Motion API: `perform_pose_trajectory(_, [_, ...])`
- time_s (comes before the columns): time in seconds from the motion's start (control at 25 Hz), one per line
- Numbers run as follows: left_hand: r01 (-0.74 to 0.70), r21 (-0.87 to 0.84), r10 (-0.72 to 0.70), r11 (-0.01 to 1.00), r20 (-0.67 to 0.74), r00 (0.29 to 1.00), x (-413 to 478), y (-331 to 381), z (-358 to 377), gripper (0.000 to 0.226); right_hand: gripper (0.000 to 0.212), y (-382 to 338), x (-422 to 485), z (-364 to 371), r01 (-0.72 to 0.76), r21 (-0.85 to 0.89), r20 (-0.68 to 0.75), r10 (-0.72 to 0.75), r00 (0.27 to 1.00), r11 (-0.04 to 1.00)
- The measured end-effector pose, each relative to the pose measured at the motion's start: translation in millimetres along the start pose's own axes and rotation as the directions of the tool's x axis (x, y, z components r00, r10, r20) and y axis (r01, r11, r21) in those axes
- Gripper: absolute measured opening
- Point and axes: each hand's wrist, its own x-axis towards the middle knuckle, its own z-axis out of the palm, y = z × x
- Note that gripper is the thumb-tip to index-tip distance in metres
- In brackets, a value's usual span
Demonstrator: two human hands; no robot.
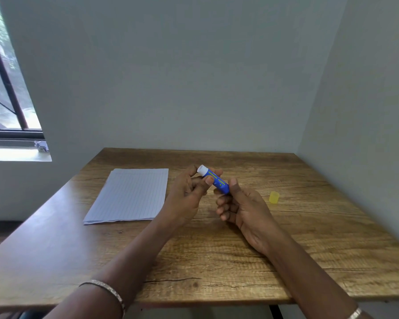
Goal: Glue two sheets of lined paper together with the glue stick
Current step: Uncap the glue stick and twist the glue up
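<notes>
A blue glue stick (214, 180) with a white uncapped tip is held tilted above the middle of the wooden table (217, 249). My left hand (187, 199) grips its upper part near the white tip. My right hand (240, 208) grips its lower end with thumb and fingers. Its yellow cap (274, 197) stands on the table to the right of my hands. A stack of lined paper sheets (131, 195) lies flat on the table to the left of my hands.
The table stands in a corner, with walls at the back and right. A window (7, 88) with a sill is at the left. The table's near edge runs in front of my forearms.
</notes>
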Motion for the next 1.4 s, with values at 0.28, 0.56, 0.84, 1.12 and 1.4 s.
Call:
perform_pose_trajectory(0.28, [0.023, 0.037, -0.023, 0.999, -0.004, 1.0, 2.1, -3.0, -4.6, 0.022, 0.026, 2.2, 2.5, -6.1, 0.178, -0.02, -0.03, -0.179, 0.983, 0.984])
perform_pose_trajectory(0.56, [0.036, 0.045, -0.036, 0.998, -0.002, 0.999, 2.8, -1.4, -6.6, 0.022, 0.042, 4.0, 1.4, 1.0, 0.058, -0.123, -0.024, -0.061, 0.998, 0.991])
perform_pose_trajectory(0.84, [0.051, 0.052, -0.052, 0.997, 0.012, 0.999, 3.9, -2.3, -7.9, 0.004, 0.046, 2.3, 1.6, -6.1, 0.166, -0.145, -0.067, -0.177, 0.982, 0.976])
perform_pose_trajectory(1.12, [0.027, 0.001, -0.027, 1.0, 0.025, 0.999, 3.5, -5.6, -13.9, 0.025, 0.023, 5.0, 1.3, -4.6, 0.101, -0.11, -0.006, -0.103, 0.995, 0.989])
perform_pose_trajectory(1.4, [0.022, -0.028, -0.021, 0.999, 0.019, 1.0, 3.1, -4.0, -12.0, 0.03, 0.043, -1.3, -3.7, -2.8, 0.134, -0.086, 0.034, -0.131, 0.991, 0.987])
